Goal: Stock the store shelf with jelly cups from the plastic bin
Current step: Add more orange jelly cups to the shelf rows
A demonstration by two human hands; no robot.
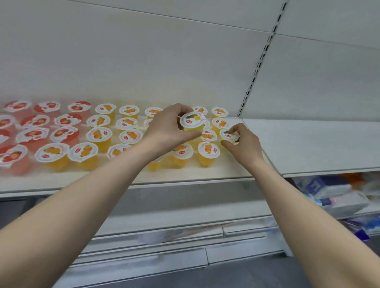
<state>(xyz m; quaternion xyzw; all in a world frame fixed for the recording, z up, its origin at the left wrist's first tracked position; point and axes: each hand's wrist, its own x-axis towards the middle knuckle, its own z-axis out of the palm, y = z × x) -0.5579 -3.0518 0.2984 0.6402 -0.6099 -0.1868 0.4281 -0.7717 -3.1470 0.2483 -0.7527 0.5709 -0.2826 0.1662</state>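
The left hand (165, 129) is raised over the white metal store shelf (205, 175), its fingers and thumb curled round a clear yellow jelly cup with a white foil lid showing a pineapple (191, 121); that cup is held slightly tilted above the standing rows, off the shelf board; the right hand (244, 146) pinches a second yellow jelly cup with a white lid (228, 135) between thumb and fingertips at the right end of the rows, just beside the last column; whether its base touches the board I cannot tell; on the shelf stand rows of clear yellow-orange jelly cups with orange-fruit lids (100, 135) in the middle and red jelly cups with red-fruit lids (32, 134) to the left, all upright and close together; behind them rises a white back panel with a slotted upright strip (260, 59); on a lower shelf at the right lie soft white and blue packets (335, 191), blurred
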